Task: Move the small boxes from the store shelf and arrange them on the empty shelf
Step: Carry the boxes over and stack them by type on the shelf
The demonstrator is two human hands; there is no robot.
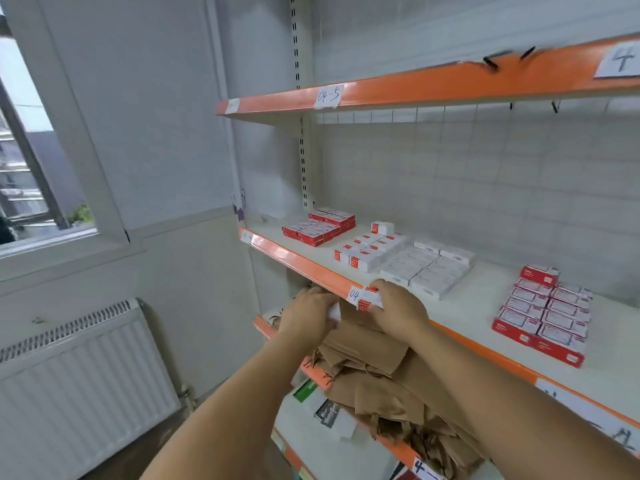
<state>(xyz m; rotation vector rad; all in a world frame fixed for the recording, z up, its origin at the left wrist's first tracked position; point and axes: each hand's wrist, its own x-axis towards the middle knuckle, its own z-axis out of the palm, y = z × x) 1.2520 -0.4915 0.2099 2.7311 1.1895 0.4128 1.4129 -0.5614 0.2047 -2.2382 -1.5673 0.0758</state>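
- Room: pale panelled wall, window (31, 161) at 9 o'clock, white radiator (79, 386) at 8 o'clock.
- Shelving: orange-edged shelf (467, 296) at mid-height, upper shelf (415, 88) at 1 o'clock; paper labels on front edges.
- Lower level: brown paper bags (377, 372) piled at 6 o'clock.
- Small boxes: red and white stacks (320, 225) at shelf's far left, white groups (427, 268) centre, red stack (543, 313) at 3 o'clock.
- Right hand (398, 308): fingers curled round a held box (370, 299) at the shelf's front edge.
- Left hand (308, 315): curled, just beside it; something white at fingertips, grip cannot be told.
- Both forearms extended forward from 6 o'clock.
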